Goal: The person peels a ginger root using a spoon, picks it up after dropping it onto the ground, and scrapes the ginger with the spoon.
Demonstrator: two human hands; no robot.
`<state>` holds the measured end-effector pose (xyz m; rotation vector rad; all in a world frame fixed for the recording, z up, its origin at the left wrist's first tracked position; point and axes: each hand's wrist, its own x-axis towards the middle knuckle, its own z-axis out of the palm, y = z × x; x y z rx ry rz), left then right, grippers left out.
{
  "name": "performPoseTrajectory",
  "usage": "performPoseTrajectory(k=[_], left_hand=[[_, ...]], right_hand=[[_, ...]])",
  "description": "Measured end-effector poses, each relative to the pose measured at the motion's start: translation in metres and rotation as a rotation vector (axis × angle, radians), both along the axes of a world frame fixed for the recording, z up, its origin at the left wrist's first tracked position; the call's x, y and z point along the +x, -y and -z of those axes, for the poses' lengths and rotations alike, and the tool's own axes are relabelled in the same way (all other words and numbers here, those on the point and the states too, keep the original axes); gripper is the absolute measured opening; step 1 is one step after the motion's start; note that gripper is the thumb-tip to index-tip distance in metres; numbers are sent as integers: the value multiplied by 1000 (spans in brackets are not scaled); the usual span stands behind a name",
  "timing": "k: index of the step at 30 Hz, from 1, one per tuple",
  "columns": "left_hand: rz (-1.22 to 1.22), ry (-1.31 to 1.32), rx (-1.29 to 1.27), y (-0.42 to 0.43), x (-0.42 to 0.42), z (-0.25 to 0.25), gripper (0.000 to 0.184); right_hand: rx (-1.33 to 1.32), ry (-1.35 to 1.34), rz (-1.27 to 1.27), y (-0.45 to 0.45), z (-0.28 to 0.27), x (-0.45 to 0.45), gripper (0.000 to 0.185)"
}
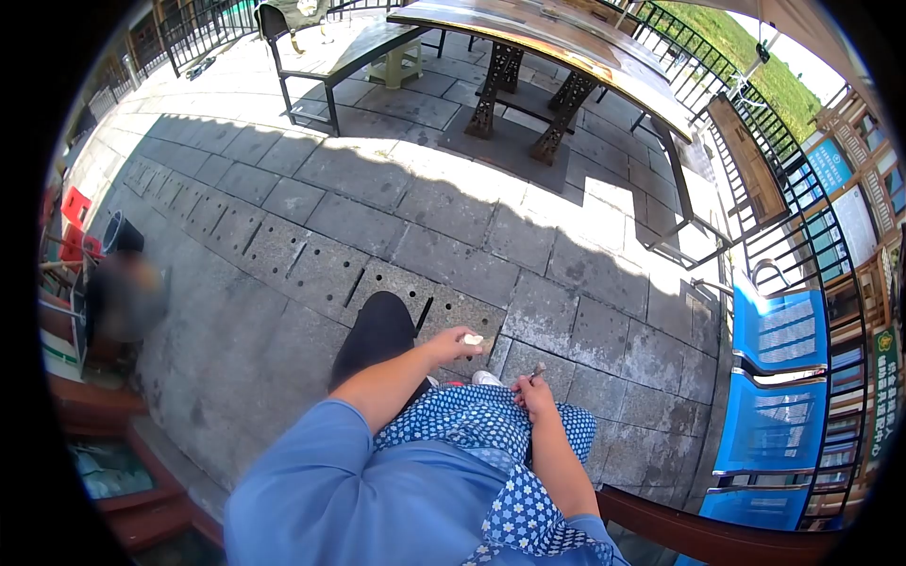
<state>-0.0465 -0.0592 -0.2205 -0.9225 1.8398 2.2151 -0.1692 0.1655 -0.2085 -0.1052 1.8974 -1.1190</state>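
Observation:
Above my lap, my left hand (451,346) is closed around a small white object (473,340), too small to name. My right hand (535,396) is over the patterned apron and pinches a small, thin dark item (539,370) that points up and away. The two hands are apart. A blue apron with white flowers (444,415) covers my lap, and my dark-trousered knee (382,325) shows beside my left forearm. Part of a white shoe (487,378) appears between the hands.
Grey stone paving (377,198) lies ahead. A long wooden table (566,38) and a bench (373,47) stand at the top. Blue metal chairs (779,330) line the railing at right. A dark bucket (121,233) and a blurred shape are at left.

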Motion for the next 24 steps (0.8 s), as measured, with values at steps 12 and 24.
performPoseTrajectory(k=[12,24], left_hand=[[272,-230,-1081,-21,2,-14,38],[52,-420,-1173,-20,1,-36,36]], right_hand=[[-2,-10,8,-1,3,-1,20],[-3,-24,-9,-1,4,-1,19]])
